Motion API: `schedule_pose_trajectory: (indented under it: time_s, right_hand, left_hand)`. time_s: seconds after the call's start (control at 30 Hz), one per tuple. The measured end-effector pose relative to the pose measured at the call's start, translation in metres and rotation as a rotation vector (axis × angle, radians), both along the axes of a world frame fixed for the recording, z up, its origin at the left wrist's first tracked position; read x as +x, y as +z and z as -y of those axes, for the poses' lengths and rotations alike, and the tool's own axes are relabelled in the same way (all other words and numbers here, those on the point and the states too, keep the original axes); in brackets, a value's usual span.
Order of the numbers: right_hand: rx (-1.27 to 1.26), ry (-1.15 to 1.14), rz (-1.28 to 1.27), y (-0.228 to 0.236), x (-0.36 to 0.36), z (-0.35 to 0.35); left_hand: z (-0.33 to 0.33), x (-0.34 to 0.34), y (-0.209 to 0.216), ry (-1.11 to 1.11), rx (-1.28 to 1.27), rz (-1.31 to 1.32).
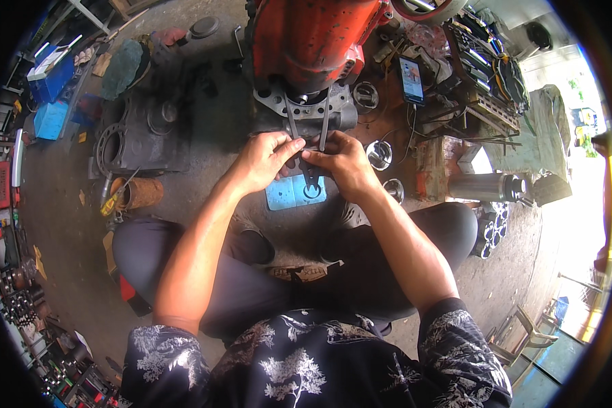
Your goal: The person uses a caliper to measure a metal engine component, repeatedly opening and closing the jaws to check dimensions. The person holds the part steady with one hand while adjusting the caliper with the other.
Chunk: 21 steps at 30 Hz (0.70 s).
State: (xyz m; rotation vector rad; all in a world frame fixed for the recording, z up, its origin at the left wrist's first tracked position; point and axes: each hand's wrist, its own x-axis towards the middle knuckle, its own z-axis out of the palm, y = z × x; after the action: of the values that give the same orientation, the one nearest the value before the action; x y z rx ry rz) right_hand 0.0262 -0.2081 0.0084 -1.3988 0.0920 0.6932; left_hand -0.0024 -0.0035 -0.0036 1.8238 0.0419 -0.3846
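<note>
My left hand (pixel 265 161) and my right hand (pixel 343 163) meet in front of me, closed with thumbs and fingers pinched around a dark pliers-like tool (pixel 311 170). Its two slim grey arms (pixel 325 122) spread away from me towards a large red machine casting (pixel 313 47) with a grey holed flange (pixel 270 100). The fingers hide the tool's middle, so its exact kind is unclear. Close to its near end, a dark ring (pixel 312 192) shows against a light-blue sheet (pixel 282 196) below my hands. I cannot tell whether tool and ring touch.
Shiny metal cylinders (pixel 379 155) stand right of my hands. Further right are a lit phone (pixel 411 80), a steel flask (pixel 479 185) and a tool rack (pixel 486 68). At left lie a dark casting (pixel 143 136) and a rusty can (pixel 143 194). My bent knees flank the work.
</note>
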Motion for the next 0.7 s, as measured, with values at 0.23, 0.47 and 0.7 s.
schedule_pose_trajectory:
  time_s: [0.23,0.47,0.7]
  right_hand:
    - [-0.043,0.007,0.014,0.0051,-0.0019,-0.0001]
    - [-0.032,-0.002,0.010,0.0031,-0.0002,-0.0010]
    - [-0.011,-0.007,0.003,0.0007,-0.0002,-0.0004]
  left_hand:
    - [-0.0001,-0.0005,-0.0004,-0.003,0.019,0.005]
    - [0.0000,0.0005,-0.0017,-0.001,0.017,0.003]
    - [-0.0003,0.0001,-0.0001,-0.002,0.014,0.004]
